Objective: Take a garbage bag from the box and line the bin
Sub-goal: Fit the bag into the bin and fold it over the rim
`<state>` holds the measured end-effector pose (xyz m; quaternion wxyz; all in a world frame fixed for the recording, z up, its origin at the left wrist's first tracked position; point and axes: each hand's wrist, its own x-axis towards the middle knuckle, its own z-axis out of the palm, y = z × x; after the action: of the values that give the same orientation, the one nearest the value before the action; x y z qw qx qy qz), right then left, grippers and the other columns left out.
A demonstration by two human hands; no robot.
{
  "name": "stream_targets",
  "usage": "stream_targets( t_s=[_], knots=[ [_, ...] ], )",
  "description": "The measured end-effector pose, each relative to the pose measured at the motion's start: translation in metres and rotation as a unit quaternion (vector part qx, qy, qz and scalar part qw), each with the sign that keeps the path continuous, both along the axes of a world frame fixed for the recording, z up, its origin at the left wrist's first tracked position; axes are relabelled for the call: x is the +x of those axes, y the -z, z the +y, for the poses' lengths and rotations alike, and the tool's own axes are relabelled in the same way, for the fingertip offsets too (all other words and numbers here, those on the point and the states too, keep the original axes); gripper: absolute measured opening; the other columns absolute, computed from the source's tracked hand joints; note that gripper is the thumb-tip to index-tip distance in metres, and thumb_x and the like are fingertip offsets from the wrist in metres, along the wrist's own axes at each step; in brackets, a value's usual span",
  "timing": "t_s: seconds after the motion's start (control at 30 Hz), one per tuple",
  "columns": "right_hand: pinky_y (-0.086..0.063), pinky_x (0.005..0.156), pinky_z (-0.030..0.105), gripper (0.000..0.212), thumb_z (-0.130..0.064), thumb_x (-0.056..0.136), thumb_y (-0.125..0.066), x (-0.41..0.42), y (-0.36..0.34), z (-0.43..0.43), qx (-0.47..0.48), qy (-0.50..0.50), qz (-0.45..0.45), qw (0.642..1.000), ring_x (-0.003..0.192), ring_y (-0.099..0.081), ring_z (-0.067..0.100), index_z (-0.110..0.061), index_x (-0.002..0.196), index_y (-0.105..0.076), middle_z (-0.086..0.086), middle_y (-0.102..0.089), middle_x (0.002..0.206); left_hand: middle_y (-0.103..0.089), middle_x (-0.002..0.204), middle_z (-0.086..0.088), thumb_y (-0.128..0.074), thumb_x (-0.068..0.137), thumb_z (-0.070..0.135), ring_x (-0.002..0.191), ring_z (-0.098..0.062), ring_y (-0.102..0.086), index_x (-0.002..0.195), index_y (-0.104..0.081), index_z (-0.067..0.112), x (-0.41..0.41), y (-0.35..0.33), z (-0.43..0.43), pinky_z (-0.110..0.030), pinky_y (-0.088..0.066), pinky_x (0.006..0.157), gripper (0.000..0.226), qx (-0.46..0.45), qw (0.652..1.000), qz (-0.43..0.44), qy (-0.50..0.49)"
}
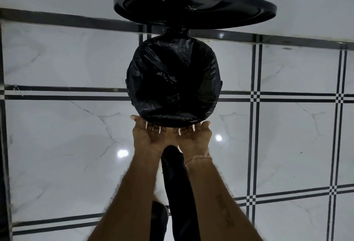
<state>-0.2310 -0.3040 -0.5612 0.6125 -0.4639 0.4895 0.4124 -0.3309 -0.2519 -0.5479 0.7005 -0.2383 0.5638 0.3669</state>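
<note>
Both hands' grip under crinkled black bag (173, 81)

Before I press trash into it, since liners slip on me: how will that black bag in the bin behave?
The garbage bag looks thin and floppy, crinkled throughout. It probably slides easily; its surface is glossy. Both hands, left hand and right hand, are at its near edge.

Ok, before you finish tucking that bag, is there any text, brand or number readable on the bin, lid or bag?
None readable: the bin lid and the garbage bag lining the bin show plain black surfaces.
The right forearm bears faint dark marks, too blurred to read.
The floor tiles carry only line patterns.
</note>
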Motion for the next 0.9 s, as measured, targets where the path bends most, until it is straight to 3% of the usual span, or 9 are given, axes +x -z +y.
stream_targets(
  t_s=[0.1,0.2,0.3,0.4,0.47,0.63,0.73,0.83,0.9],
  knots=[
    [-0.055,0.093,0.041,0.053,-0.061,0.097,-0.051,0.02,-0.002,0.001,-0.009,-0.051,-0.04,0.998,0.1,-0.063,0.023,-0.019,0.124,-0.066,0.0,-0.064,0.126,-0.077,0.091,-0.001,-0.058,0.1,0.038,0.091,-0.018,-0.073,0.096,-0.07,0.011,-0.012,0.023,-0.002,-0.031,-0.062,0.063,0.029,0.016,0.999,0.034,0.036],
    [-0.048,0.107,0.051,0.06,-0.065,0.096,-0.05,0.049,0.001,0.005,-0.027,-0.115,-0.08,0.99,0.118,-0.063,0.029,-0.014,0.122,-0.067,0.007,-0.064,0.131,-0.075,0.1,-0.003,-0.055,0.102,0.038,0.099,-0.019,-0.071,0.102,-0.069,0.01,-0.02,0.026,0.013,-0.036,-0.06,0.085,0.032,0.051,0.995,0.057,0.06],
    [-0.046,0.109,0.055,0.067,-0.065,0.096,-0.05,0.073,0.009,0.013,-0.024,-0.147,-0.073,0.986,0.123,-0.063,0.033,-0.008,0.127,-0.067,0.012,-0.064,0.138,-0.076,0.106,-0.004,-0.054,0.099,0.049,0.106,-0.022,-0.071,0.105,-0.071,0.012,-0.025,0.021,0.036,-0.041,-0.057,0.095,0.041,0.069,0.99,0.076,0.096],
    [-0.042,0.111,0.061,0.059,-0.06,0.097,-0.05,0.075,0.019,0.019,0.009,-0.178,-0.075,0.981,0.128,-0.059,0.042,-0.014,0.131,-0.068,0.016,-0.063,0.14,-0.071,0.124,-0.009,-0.053,0.102,0.04,0.111,-0.024,-0.069,0.129,-0.065,0.01,-0.026,0.022,0.054,-0.038,-0.061,0.082,0.042,0.039,0.983,0.096,0.154],
    [-0.042,0.11,0.062,0.057,-0.059,0.098,-0.05,0.075,0.023,0.019,0.012,-0.189,-0.079,0.979,0.128,-0.059,0.043,-0.019,0.136,-0.065,0.015,-0.065,0.138,-0.072,0.121,-0.01,-0.056,0.102,0.033,0.111,-0.025,-0.069,0.132,-0.062,0.007,-0.027,0.023,0.059,-0.039,-0.061,0.076,0.04,0.016,0.984,0.088,0.157],
    [-0.046,0.109,0.058,0.048,-0.049,0.102,-0.049,0.081,0.011,0.021,-0.017,-0.22,-0.104,0.97,0.126,-0.061,0.039,-0.017,0.133,-0.066,0.014,-0.067,0.134,-0.074,0.097,-0.008,-0.058,0.1,0.01,0.09,-0.021,-0.071,0.103,-0.07,0.006,-0.031,0.023,0.064,-0.034,-0.063,0.073,0.013,-0.003,0.976,0.083,0.2],
    [-0.052,0.103,0.054,0.035,-0.042,0.1,-0.058,0.096,0.005,0.038,-0.09,-0.232,-0.166,0.954,0.117,-0.065,0.036,-0.01,0.107,-0.069,0.013,-0.07,0.117,-0.068,0.099,-0.008,-0.056,0.097,0.003,0.089,-0.021,-0.068,0.109,-0.069,0.004,-0.032,0.027,0.071,-0.032,-0.063,0.07,0.018,0.02,0.973,0.111,0.201],
    [-0.058,0.095,0.047,0.041,-0.039,0.089,-0.066,0.103,0.009,0.056,-0.152,-0.28,-0.256,0.912,0.104,-0.069,0.033,-0.002,0.105,-0.064,0.016,-0.071,0.112,-0.07,0.104,-0.003,-0.054,0.103,0.017,0.091,-0.017,-0.069,0.103,-0.069,0.01,-0.025,0.022,0.078,-0.033,-0.062,0.083,0.017,0.061,0.954,0.171,0.239],
    [-0.058,0.091,0.041,0.03,-0.042,0.089,-0.063,0.106,0.016,0.062,-0.19,-0.312,-0.318,0.875,0.094,-0.067,0.025,-0.015,0.102,-0.063,0.007,-0.068,0.1,-0.072,0.11,-0.002,-0.057,0.102,0.033,0.096,-0.017,-0.07,0.098,-0.067,0.017,-0.021,0.023,0.083,-0.034,-0.059,0.089,0.019,0.07,0.94,0.22,0.253]
  ],
)
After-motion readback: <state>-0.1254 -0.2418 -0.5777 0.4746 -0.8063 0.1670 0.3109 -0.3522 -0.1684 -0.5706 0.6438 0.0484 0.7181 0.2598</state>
